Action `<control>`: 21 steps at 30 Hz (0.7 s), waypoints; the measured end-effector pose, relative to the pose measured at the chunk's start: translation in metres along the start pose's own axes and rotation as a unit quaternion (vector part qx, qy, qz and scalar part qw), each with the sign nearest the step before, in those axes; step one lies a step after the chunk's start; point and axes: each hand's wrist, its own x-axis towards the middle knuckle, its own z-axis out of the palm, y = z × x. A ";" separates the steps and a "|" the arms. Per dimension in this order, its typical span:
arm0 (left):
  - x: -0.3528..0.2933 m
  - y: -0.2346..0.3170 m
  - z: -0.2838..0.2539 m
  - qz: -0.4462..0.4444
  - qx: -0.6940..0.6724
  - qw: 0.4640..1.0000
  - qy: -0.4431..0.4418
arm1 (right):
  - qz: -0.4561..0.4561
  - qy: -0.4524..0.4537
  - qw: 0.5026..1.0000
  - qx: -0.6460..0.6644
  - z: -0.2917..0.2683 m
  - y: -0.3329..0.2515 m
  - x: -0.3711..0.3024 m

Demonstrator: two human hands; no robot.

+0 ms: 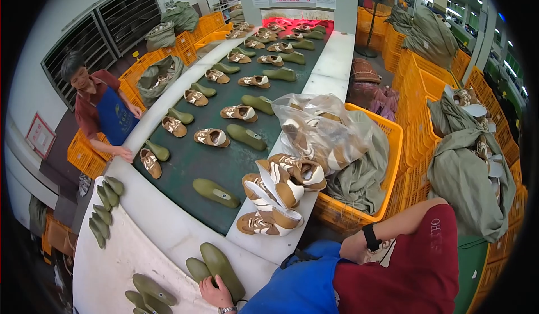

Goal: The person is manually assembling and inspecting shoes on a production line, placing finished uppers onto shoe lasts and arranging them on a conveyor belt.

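Note:
At the front edge of the white table, my left hand (218, 291) has its fingers curled over the near ends of a pair of green shoe lasts (222, 263). A wristwatch shows below it. My right hand (352, 247), with a black band at the wrist, is bent in against my blue apron (292, 286); its fingers are hidden. Part of a beige and white shoe (382, 252) shows between that forearm and my red sleeve. A pile of brown and white sneakers (272, 199) sits on the white ledge ahead of me.
Lasts and sneakers sit in rows on the green conveyor (174, 187). More lasts (151, 291) lie on the white table (123, 258). A yellow crate (396, 168) with bagged shoes stands at the right. A co-worker (104, 100) stands across the conveyor.

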 end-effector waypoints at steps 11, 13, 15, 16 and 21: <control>-0.008 -0.012 0.007 -0.059 0.027 0.998 -0.018 | -0.038 0.018 0.999 -0.002 -0.003 0.001 0.002; -0.008 -0.013 0.006 -0.062 0.027 0.998 -0.019 | -0.045 0.022 0.999 0.003 0.002 0.004 0.006; -0.008 -0.014 0.008 -0.061 0.027 0.998 -0.022 | -0.017 -0.023 1.000 0.002 -0.010 -0.004 0.002; -0.007 -0.015 0.009 -0.060 0.026 0.998 -0.023 | 0.012 -0.067 0.998 0.003 -0.017 -0.007 0.002; -0.002 -0.005 0.007 -0.055 0.023 0.997 -0.056 | -0.123 0.146 0.980 -0.064 -0.014 0.007 0.019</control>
